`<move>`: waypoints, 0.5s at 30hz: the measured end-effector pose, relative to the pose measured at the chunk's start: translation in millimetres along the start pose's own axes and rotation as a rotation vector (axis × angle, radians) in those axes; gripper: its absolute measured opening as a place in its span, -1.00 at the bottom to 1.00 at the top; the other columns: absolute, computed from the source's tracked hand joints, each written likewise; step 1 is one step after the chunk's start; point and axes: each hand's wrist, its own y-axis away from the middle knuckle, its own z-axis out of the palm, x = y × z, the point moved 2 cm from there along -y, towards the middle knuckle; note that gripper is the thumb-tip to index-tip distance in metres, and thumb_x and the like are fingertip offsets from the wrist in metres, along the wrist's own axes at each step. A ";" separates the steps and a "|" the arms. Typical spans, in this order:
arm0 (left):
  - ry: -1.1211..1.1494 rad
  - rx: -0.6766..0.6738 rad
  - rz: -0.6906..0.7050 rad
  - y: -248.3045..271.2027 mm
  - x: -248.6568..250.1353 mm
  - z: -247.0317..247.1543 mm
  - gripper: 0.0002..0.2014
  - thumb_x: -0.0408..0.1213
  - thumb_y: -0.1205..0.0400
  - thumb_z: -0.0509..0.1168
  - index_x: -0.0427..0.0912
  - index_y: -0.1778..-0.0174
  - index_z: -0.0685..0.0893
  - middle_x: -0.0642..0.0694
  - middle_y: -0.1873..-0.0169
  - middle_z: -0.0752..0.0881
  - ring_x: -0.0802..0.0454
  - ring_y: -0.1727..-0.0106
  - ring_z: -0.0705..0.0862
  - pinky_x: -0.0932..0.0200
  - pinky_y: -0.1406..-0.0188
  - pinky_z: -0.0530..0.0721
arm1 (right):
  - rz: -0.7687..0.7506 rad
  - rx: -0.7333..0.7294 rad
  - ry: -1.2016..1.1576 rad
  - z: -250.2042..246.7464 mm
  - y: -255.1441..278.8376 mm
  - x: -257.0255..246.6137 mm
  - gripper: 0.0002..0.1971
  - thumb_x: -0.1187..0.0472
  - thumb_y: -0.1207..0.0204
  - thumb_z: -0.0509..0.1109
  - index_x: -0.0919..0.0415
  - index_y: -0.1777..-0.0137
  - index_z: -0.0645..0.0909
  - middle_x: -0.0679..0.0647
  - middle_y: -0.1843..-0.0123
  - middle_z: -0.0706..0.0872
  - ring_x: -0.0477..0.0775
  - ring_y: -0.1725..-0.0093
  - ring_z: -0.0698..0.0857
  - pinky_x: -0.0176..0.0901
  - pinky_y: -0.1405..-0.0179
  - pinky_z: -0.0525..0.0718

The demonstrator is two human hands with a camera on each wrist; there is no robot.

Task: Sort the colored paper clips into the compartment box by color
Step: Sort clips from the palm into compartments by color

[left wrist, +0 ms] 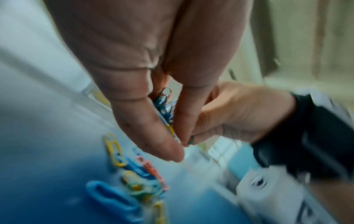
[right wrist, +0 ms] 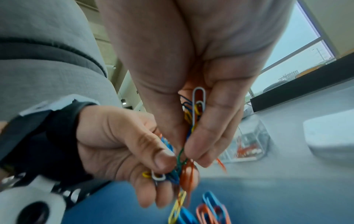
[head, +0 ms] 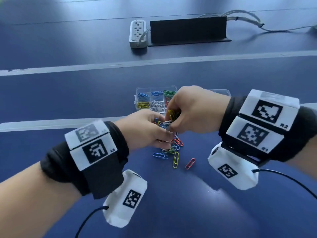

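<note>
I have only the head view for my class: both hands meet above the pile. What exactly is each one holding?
Observer: The right hand pinches a mixed bunch; a white clip stands uppermost in its grip.
Operator: And the left?
Observer: The left hand holds a mixed cluster too: blue, white, yellow, orange.
Operator: Are the two bunches joined?
Observer: A green clip runs between them; both hands touch it.

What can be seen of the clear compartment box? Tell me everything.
The compartment box is clear plastic, split by thin walls into small cells. It sits flat on the blue table, beyond both hands. Visible cells hold blue, green, yellow, white and red clips. The right hand hides its right part; neither hand visibly touches it.
</note>
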 end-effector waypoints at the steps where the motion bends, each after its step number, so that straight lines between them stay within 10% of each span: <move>1: 0.129 -0.048 -0.006 2.2 0.7 0.2 -0.83 -0.61 -0.49 0.36 -0.37 0.05 0.66 -0.24 0.20 0.66 0.01 0.29 0.69 0.08 0.03 0.76 | -0.017 -0.002 -0.004 -5.5 0.9 -1.3 -0.94 0.17 -0.32 0.47 0.12 0.24 0.74 0.06 0.40 0.66 0.05 0.36 0.59 -0.24 0.39 0.58; 8: 0.885 -0.176 -0.014 10.5 -12.5 3.2 -0.67 -0.31 -0.37 0.37 -0.44 0.03 0.74 -0.42 0.07 0.69 -0.32 0.06 0.73 0.02 0.11 0.78 | -0.138 -0.014 -0.072 -15.9 2.6 -5.3 -0.94 0.11 -0.37 0.47 0.01 0.18 0.72 -0.02 0.28 0.79 -0.05 0.27 0.70 -0.23 0.23 0.65; 15: 1.102 -0.100 0.102 -7.2 -17.0 26.8 -0.66 -0.23 -0.53 0.14 -0.23 0.31 0.82 -0.19 0.24 0.80 -0.06 0.24 0.79 -0.05 0.14 0.79 | -0.182 -0.006 -0.151 -16.3 14.8 -7.8 -0.79 0.14 -0.54 0.30 -0.09 -0.10 0.69 -0.13 0.06 0.76 -0.13 0.10 0.67 -0.20 -0.05 0.67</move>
